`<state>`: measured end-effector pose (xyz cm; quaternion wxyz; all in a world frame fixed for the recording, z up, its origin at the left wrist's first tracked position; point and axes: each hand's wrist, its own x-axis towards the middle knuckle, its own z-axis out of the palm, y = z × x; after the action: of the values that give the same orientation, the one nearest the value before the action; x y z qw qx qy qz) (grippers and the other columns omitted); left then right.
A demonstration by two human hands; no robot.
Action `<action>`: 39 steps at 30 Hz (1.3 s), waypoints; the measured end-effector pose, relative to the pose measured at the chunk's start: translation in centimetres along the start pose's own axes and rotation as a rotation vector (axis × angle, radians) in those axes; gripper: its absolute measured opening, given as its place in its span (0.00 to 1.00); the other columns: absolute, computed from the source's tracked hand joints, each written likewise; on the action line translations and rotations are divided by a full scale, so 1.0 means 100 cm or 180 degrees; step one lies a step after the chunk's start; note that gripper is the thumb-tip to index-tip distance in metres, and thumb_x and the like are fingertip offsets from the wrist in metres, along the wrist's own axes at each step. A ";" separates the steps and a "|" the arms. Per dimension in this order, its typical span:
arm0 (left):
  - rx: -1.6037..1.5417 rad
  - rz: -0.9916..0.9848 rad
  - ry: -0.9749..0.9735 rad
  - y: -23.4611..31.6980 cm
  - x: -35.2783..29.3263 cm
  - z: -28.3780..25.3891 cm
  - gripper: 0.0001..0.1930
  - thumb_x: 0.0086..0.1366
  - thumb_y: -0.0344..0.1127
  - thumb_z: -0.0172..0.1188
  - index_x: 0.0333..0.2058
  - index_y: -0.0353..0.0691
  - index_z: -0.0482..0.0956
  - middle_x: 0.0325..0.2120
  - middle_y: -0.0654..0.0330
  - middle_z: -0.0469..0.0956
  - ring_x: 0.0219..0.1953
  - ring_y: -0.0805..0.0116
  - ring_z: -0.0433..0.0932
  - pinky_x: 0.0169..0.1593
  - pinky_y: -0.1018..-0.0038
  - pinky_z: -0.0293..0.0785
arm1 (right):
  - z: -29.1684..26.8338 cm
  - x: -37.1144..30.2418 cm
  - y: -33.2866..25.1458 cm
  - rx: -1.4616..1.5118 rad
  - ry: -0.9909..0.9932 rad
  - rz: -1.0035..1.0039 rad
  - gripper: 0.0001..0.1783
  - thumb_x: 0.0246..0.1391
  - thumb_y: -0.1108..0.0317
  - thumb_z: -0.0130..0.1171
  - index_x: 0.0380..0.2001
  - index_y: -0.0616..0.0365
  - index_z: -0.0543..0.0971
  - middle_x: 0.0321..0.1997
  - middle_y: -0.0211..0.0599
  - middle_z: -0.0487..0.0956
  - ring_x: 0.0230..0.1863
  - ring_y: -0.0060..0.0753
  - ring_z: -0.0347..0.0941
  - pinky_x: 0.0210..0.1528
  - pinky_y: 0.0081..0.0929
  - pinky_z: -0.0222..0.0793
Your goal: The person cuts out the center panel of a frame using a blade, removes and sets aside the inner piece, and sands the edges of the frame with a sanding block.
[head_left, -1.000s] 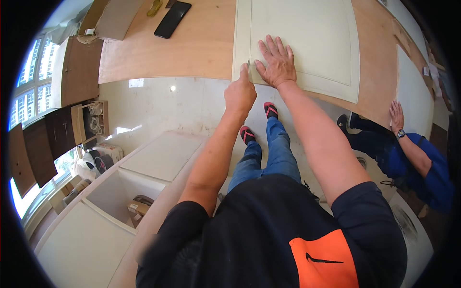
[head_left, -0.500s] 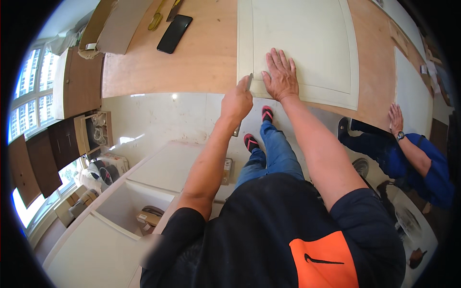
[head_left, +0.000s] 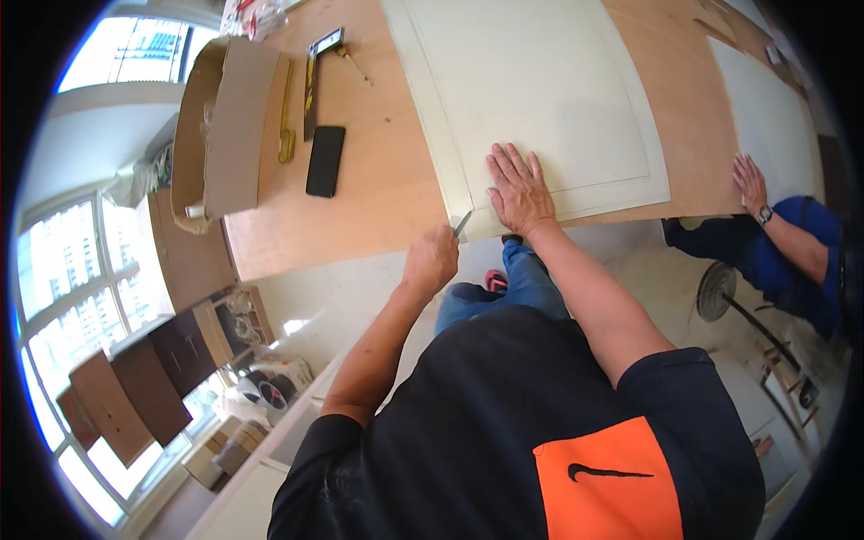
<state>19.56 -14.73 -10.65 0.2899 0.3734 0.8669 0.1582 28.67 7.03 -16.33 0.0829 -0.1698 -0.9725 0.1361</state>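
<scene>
The left hand (head_left: 432,259) grips a thin blade (head_left: 462,223) — its tip at the near left corner of the panel (head_left: 540,99). The right hand (head_left: 522,193) presses flat, fingers slightly spread. The panel lies on the table (head_left: 373,211) — right of the phone (head_left: 325,161).

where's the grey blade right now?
Head view, near the middle: the grey blade sticks out of the left hand, its tip over the near-left corner of the pale panel, left of the right hand.
</scene>
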 end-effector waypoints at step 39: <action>0.1140 0.2713 -0.1204 -0.036 0.113 -0.034 0.09 0.70 0.36 0.49 0.35 0.36 0.70 0.25 0.38 0.82 0.31 0.35 0.82 0.38 0.44 0.77 | 0.028 -0.005 -0.041 -0.1097 0.0450 0.3659 0.38 0.68 0.37 0.42 0.75 0.39 0.58 0.82 0.25 0.52 0.82 0.36 0.43 0.79 0.54 0.38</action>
<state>9.20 -8.95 -14.14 0.2830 0.7605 0.5830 0.0408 27.24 2.49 -17.88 0.0318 -0.6878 -0.7251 -0.0121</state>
